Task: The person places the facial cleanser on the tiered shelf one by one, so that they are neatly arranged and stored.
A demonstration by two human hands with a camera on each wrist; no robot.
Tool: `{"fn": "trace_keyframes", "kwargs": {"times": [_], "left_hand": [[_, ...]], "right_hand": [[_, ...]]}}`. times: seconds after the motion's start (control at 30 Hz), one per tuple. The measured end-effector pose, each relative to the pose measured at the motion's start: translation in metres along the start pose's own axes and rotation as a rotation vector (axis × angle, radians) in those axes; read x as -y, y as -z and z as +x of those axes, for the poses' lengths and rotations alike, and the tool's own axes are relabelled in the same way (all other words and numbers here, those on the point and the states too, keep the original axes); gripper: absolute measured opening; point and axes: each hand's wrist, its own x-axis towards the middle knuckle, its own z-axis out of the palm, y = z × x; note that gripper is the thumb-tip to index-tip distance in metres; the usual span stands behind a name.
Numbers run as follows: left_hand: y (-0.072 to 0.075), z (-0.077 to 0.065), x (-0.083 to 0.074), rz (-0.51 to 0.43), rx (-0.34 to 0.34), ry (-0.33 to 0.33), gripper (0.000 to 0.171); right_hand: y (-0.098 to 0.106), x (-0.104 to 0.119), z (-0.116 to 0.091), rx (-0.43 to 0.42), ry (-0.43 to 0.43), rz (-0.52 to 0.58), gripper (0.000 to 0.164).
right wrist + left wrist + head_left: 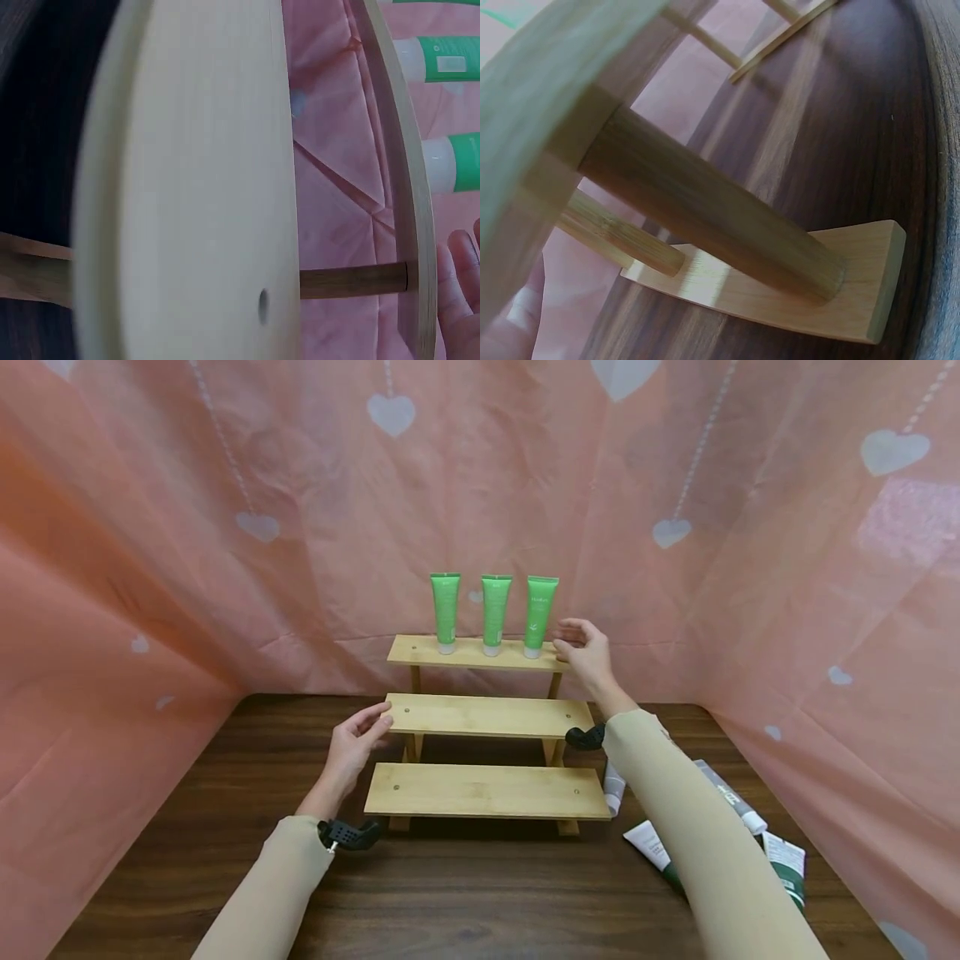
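A three-step wooden display stand (487,715) stands on the table, with three green squeeze tubes (495,614) upright on white caps along its top step. My right hand (589,658) is at the right end of that step, beside the rightmost green tube (538,614), its fingers loosely bent and holding nothing. In the right wrist view, some fingers (459,277) show near the top step's edge, below a tube's white cap. At the left end of the middle step is my left hand (351,750), fingertips close to the board; whether they touch it I cannot tell.
Right of the stand, partly behind my right forearm, lie a grey tube (731,797), white-and-green tubes (786,864) and another pale tube (613,789) close to the stand's side. A pink curtain (337,568) with hearts hangs around the dark wooden table (480,893).
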Motion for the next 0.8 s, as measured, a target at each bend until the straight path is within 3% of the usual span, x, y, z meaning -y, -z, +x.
{"fn": "trace_keyframes", "kwargs": {"times": [0.17, 0.47, 0.63, 0.8], "left_hand": [[-0.001, 0.0, 0.0, -0.015, -0.004, 0.005, 0.046], [-0.007, 0.001, 0.002, -0.027, 0.01, 0.011, 0.045], [-0.008, 0.0, 0.003, -0.034, 0.009, 0.01, 0.045], [-0.006, -0.001, 0.004, -0.023, 0.008, 0.018, 0.046]], "right_hand": [[0.013, -0.001, -0.008, -0.022, 0.0, 0.083, 0.034], [0.039, 0.006, -0.033, 0.036, -0.01, 0.175, 0.03], [0.043, 0.011, -0.043, 0.039, -0.033, 0.172, 0.029], [0.043, 0.013, -0.053, 0.061, -0.016, 0.259, 0.032]]}}
